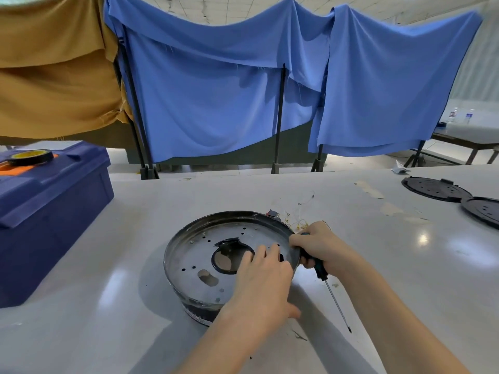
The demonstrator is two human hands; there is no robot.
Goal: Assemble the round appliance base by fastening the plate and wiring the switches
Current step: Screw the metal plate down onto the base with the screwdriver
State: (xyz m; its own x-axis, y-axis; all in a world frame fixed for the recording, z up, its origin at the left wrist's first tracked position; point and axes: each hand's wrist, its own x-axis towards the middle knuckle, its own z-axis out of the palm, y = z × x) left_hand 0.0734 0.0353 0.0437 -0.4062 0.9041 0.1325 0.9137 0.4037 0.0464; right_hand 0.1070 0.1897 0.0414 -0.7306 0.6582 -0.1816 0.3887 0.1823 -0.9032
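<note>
The round appliance base (189, 238) sits on the white table, its shiny metal rim up. Inside lies a metal plate (199, 252) with small holes, a dark ringed centre opening and an oval slot. My left hand (264, 276) rests flat on the plate's right side, fingers spread over the base's inner edge. My right hand (316, 247) grips the base's right rim while holding a screwdriver (330, 290) by its dark and teal handle; the shaft points down toward me. Behind the base lie a small red and black switch (271, 213) and thin yellow wires (299, 222).
A blue toolbox (51, 201) stands at the left with a roll of black tape (29, 156) on its lid. Two black round covers (434, 188) lie at the far right. Blue and tan cloths hang on a frame behind the table.
</note>
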